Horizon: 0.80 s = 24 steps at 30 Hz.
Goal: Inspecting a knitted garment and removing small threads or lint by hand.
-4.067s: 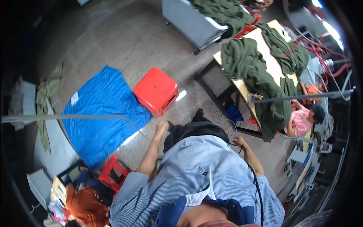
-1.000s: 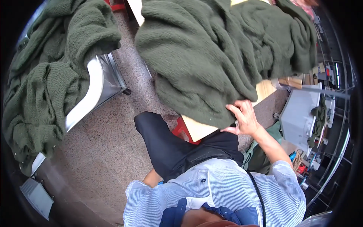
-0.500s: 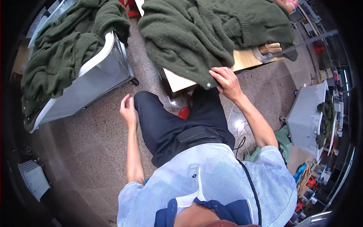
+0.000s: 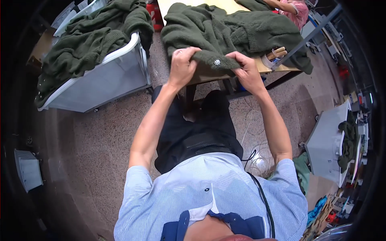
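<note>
Two hands [image 4: 183, 69] [image 4: 248, 74] grip one green garment [image 4: 206, 57] with one sparkly button [image 4: 217, 62].

Even light falls on a light-blue striped shirt [image 4: 233, 180] and glares white off the speckled grey-brown floor [image 4: 106, 138]; toward the rim, fisheye distortion bends straight edges and detail softens into darkness.

A narrow gap ran between the cart [image 4: 108, 90] and the table [image 4: 229, 5]. The garment [image 4: 197, 30] blocked the space between left hand [image 4: 183, 64] and right hand [image 4: 248, 74]; rightward, the cup [image 4: 267, 62] and slanting bar [image 4: 309, 34] obstructed passage.
</note>
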Available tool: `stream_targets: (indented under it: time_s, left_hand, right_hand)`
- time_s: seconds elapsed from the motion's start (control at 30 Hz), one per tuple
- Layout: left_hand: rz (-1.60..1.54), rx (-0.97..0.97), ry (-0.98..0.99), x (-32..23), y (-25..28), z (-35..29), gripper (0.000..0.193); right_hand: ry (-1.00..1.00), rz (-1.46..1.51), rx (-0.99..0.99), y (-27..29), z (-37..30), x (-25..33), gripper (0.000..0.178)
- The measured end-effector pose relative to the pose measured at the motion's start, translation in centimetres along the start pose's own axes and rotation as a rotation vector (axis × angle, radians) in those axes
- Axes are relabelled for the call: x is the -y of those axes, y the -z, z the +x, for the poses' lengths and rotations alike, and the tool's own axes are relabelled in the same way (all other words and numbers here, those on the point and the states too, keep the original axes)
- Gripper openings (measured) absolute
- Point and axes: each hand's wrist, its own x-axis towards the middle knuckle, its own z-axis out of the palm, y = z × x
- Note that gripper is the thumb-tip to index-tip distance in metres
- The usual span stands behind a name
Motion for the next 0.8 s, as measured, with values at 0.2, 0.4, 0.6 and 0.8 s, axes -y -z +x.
stream_targets:
  time_s: [0.2,0.4,0.6,0.8]
  left_hand:
    - [-0.288,0.070,0.091,-3.8,4.1,7.4,0.033]
    - [-0.131,0.072,-0.073,0.1,6.2,14.7,0.034]
    - [0.090,-0.083,0.063,8.1,5.5,16.0,0.023]
    - [-0.103,-0.369,0.193,10.6,6.8,18.4,0.030]
  right_hand:
    - [-0.156,0.152,-0.010,-0.8,-0.4,-4.3,0.024]
    - [0.054,0.099,-0.398,3.3,6.3,0.0,0.018]
    - [0.394,0.227,-0.589,12.4,13.3,8.5,0.015]
    - [0.528,0.213,-0.743,17.6,14.0,14.7,0.018]
